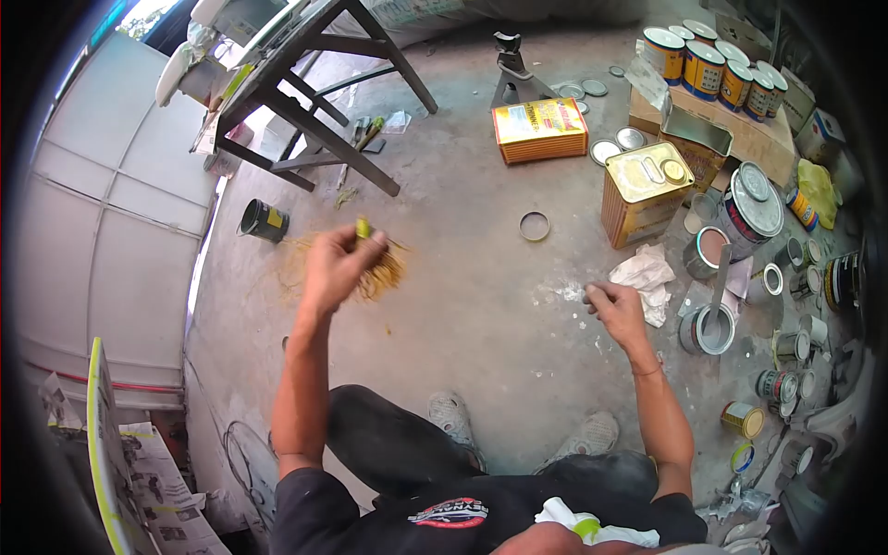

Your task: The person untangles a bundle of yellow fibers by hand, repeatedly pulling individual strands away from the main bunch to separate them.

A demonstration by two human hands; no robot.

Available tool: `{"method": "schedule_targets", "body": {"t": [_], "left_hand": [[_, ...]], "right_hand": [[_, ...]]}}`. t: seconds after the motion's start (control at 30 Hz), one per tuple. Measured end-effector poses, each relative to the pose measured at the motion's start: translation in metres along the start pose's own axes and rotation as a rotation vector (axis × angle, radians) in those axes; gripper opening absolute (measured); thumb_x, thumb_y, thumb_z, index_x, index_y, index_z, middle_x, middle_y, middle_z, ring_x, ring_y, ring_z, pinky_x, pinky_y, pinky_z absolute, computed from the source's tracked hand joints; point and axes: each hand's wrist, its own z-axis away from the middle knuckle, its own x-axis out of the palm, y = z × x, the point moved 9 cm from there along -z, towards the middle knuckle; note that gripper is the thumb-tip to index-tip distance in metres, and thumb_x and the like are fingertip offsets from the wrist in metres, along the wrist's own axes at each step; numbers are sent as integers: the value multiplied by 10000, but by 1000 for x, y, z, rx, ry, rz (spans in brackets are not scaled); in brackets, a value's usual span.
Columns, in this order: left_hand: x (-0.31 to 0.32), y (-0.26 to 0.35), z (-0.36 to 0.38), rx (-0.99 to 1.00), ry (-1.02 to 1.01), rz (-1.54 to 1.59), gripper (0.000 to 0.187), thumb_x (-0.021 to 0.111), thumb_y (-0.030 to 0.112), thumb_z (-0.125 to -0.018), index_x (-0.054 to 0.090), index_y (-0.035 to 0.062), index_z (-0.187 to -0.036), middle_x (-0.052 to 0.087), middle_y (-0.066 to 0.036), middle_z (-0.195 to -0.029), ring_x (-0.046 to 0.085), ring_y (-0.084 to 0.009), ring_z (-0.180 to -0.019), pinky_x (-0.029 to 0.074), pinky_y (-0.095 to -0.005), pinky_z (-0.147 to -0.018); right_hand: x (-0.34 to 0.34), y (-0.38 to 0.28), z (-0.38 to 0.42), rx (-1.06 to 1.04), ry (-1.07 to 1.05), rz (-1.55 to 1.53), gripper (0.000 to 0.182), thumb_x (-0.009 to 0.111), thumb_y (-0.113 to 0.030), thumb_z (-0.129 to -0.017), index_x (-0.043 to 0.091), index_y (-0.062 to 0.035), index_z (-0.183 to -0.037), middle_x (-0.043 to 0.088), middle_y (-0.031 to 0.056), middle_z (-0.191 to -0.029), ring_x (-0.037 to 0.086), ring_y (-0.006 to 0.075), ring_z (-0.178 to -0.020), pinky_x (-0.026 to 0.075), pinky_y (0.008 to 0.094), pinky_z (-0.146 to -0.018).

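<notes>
My left hand (338, 268) is closed around what looks like a broom, its yellow-green end (363, 228) poking out above the fingers. Thin yellow-brown bristles (384, 275) fan out over the concrete floor below, partly hidden by the hand and slightly blurred. My right hand (618, 314) hangs over the floor with its fingers curled in, and nothing shows in it. Nearest to it is a crumpled white cloth (645, 277). A dark can (264, 221) lies tipped on its side, left of the broom.
A dark wooden stand (305, 116) rises at the upper left. A yellow tin (539, 129), a tall rectangular can (646, 194) and a jar ring (535, 227) are ahead. Paint cans (708, 328) crowd the right side. A green-edged panel (104, 444) leans at lower left.
</notes>
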Motion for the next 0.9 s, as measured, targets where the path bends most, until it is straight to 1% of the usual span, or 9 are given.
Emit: {"method": "schedule_targets", "body": {"t": [0.1,0.17,0.27,0.3,0.37,0.47,0.6,0.67,0.9], "left_hand": [[77,16,30,-119,-310,-206,278,654,247,-936,659,-28,-974,651,-10,-794,577,-70,-709,465,-221,-667],[107,11,38,-123,-374,-35,275,647,252,-941,652,-20,-981,646,-3,-797,573,-68,-718,463,-217,-669],[147,6,56,-153,-505,221,260,640,245,-946,636,-8,-1005,640,3,-811,574,-66,-743,464,-216,-679],[161,7,63,-167,-593,298,251,641,235,-946,627,-4,-1021,640,4,-822,579,-66,-760,467,-218,-686],[171,4,65,-146,-616,336,252,648,209,-940,613,-10,-1059,654,-8,-866,594,-71,-791,478,-224,-709],[178,0,65,-105,-656,331,272,669,198,-924,608,-26,-1067,664,-20,-890,608,-77,-810,490,-229,-718],[174,7,61,-41,-614,22,273,696,190,-897,628,5,-1086,678,-28,-847,590,-77,-752,488,-256,-688],[169,15,59,3,-574,-110,273,706,187,-885,636,23,-1091,678,-30,-820,580,-81,-724,487,-270,-675],[167,15,55,118,-542,-187,180,692,121,-865,668,37,-1023,652,-30,-765,552,-103,-667,478,-299,-643]], "right_hand": [[47,-97,24,-364,-200,37,308,687,-255,-858,711,35,-959,711,146,-780,675,166,-682,508,282,-613],[80,-120,41,-347,-440,14,288,676,-227,-868,700,13,-1025,712,172,-861,685,178,-738,509,277,-661],[94,-117,42,-532,-259,-9,274,646,-195,-891,683,-10,-1090,713,146,-864,661,151,-761,491,272,-687],[89,-117,42,-533,-255,-5,274,646,-195,-891,683,-10,-1090,713,146,-864,661,151,-761,491,272,-687],[99,-87,38,-117,-549,-163,275,619,-176,-904,671,-20,-1124,702,103,-854,616,120,-758,475,285,-694],[94,-78,40,-24,-638,-95,253,616,-171,-902,686,-13,-1087,676,62,-803,570,105,-729,468,304,-687],[99,-70,41,-85,-655,-42,243,629,-176,-882,701,-5,-1039,691,86,-817,599,112,-743,473,310,-695],[85,-88,36,-397,-361,141,243,651,-182,-855,709,0,-1005,702,116,-831,626,120,-761,478,304,-696],[89,-73,28,-113,-325,-18,238,662,-157,-831,714,3,-1000,710,124,-855,634,113,-773,478,262,-696]]}}
